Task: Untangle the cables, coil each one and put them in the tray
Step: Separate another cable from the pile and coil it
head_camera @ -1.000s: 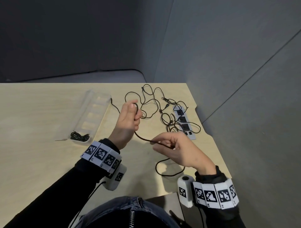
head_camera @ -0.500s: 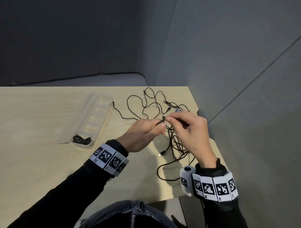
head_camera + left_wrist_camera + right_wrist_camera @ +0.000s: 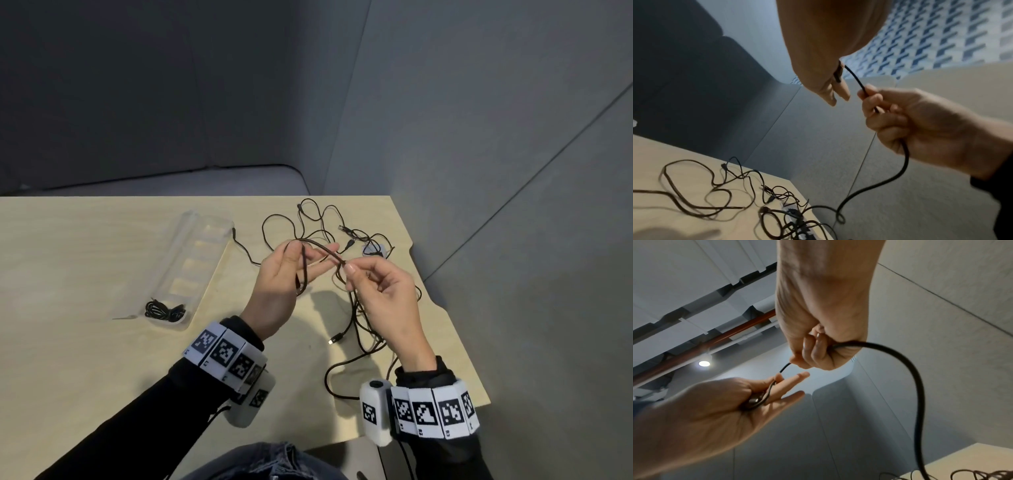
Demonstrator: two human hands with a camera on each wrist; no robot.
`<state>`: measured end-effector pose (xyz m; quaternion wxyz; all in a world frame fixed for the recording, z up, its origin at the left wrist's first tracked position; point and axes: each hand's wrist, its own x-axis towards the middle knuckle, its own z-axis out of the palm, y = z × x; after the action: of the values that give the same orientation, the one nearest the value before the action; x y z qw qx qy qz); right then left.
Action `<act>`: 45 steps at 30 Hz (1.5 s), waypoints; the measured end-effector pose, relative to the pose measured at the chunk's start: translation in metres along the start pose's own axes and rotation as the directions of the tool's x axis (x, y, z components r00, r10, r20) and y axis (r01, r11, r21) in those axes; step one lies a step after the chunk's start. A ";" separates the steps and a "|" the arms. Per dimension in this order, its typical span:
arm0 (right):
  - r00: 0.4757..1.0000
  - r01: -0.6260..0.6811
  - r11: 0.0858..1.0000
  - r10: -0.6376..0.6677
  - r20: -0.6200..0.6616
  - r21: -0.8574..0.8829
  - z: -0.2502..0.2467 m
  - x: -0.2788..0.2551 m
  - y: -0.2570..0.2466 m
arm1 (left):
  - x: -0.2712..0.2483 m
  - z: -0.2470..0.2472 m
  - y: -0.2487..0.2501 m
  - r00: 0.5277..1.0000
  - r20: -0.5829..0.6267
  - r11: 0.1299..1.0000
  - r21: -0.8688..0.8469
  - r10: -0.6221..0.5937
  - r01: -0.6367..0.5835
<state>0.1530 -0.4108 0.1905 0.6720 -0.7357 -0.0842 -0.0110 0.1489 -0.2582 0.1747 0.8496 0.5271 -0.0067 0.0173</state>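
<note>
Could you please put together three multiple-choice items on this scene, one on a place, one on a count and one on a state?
1. Where does the coiled cable lie?
A. In the tray's end compartment nearest the person
B. On the table beside the tangle
C. In the tray's farthest compartment

2. How many coiled cables does the tray hold?
A. None
B. One
C. Three

3. How is the cable between the hands held?
A. Only the left hand holds it
B. It lies loose on the table
C. Both hands hold it above the table

Answers:
1 A: the black bundle sits in the near end of the clear tray.
2 B: the other compartments show no cable.
3 C: the left hand has it looped at the fingers, the right hand pinches it, and the tangle lies below.
</note>
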 end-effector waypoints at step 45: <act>0.979 0.038 0.970 0.012 0.204 -0.241 -0.011 0.020 -0.009 | 0.014 -0.037 0.001 0.881 0.465 0.420 0.819 -0.085 -0.391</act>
<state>0.1721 -0.4187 0.2025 0.5645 -0.8091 -0.1554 0.0497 0.1629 -0.2247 0.1592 0.4075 0.8817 -0.2367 -0.0208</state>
